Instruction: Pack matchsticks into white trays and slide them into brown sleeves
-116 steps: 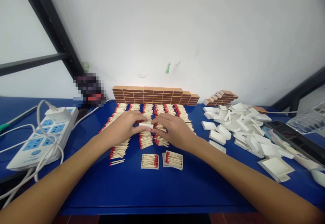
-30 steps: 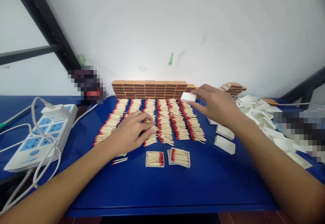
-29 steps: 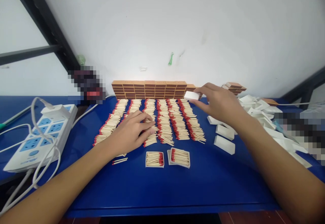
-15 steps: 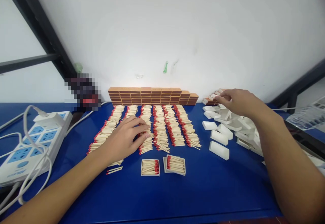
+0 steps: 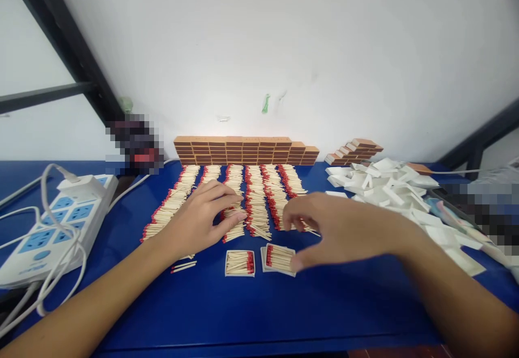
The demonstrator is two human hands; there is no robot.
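Several rows of red-tipped matches lie on a blue table. My left hand rests on the matches, fingers curled over one row's near end. My right hand hovers with spread fingers and nothing in it. Its thumb reaches over the right one of two filled white match trays near the table's front. The other filled tray lies just left of it.
A wall of brown matchboxes stands at the back, with a smaller brown stack to its right. A heap of white empty trays lies at right. A power strip with white cables sits at left.
My right hand carried a white box to the back right, let it go there, and came back empty to the filled trays. My left hand stayed on the matches.
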